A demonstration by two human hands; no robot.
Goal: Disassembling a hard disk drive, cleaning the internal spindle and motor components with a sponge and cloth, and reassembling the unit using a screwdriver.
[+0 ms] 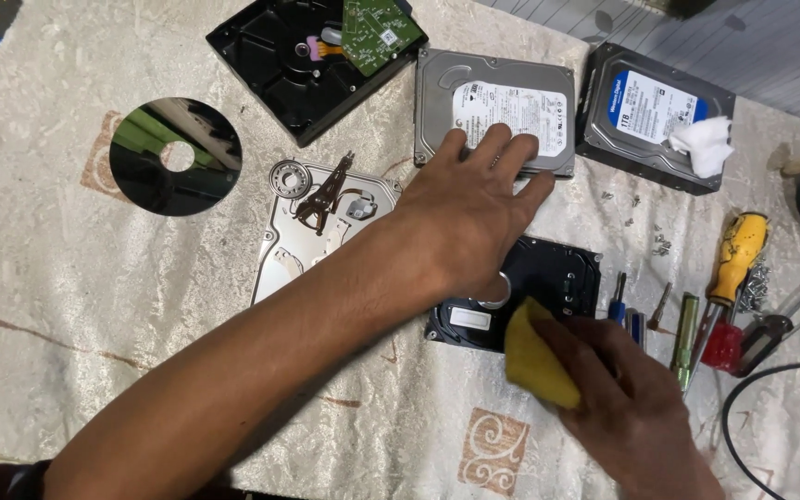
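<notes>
A: Which step is it now?
B: Wiping, I think. The right hand (pixel 627 407) pinches a yellow cloth (pixel 534 361) on the black drive case (pixel 520 292).
A: And the left hand (pixel 469 218)?
B: It lies flat, fingers spread, on the silver hard drive (pixel 493 102) at twelve o'clock. The next move probably needs a steady case.

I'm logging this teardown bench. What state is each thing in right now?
Left hand: flat on the silver hard drive, which is closed.
Right hand: holding a yellow cloth against the black drive base.
Black casing: opened, green circuit board lying on it.
Blue-labelled drive: closed, white tissue on top.
Disc platter: removed, lying flat.
</notes>
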